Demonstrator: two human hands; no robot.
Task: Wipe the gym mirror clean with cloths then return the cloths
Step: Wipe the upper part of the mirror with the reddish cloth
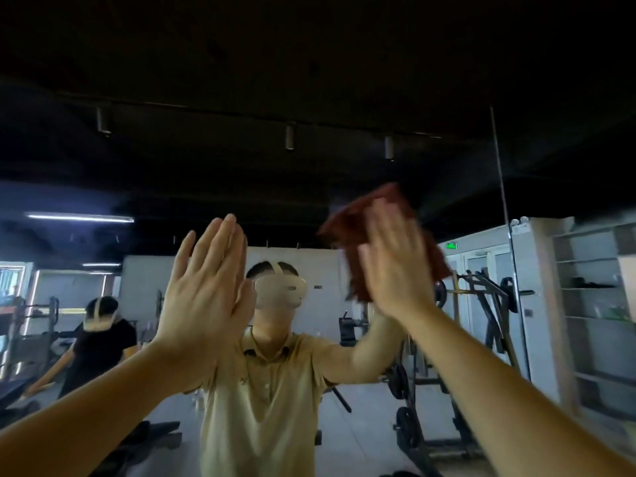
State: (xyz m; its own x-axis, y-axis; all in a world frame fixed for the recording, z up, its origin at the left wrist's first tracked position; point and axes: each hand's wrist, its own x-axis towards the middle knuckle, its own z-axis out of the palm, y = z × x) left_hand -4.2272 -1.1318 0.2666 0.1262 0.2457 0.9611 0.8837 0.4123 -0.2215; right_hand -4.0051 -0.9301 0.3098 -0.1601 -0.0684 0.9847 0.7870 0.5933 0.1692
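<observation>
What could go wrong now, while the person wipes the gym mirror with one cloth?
1. The bare left hand lies flat against the large wall mirror, so it may leave new fingerprints there.
2. The dark red cloth sits under the flat palm of the right hand, not gripped by the fingers; it could slip and fall.
3. The cloth is blurred, which suggests fast wiping; streaks may remain.

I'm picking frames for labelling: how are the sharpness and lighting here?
Head view: the right hand and red cloth are motion-blurred; the left hand, flat on the mirror, is sharper; the upper half is very dark; wide-angle bending shows at the edges.
</observation>
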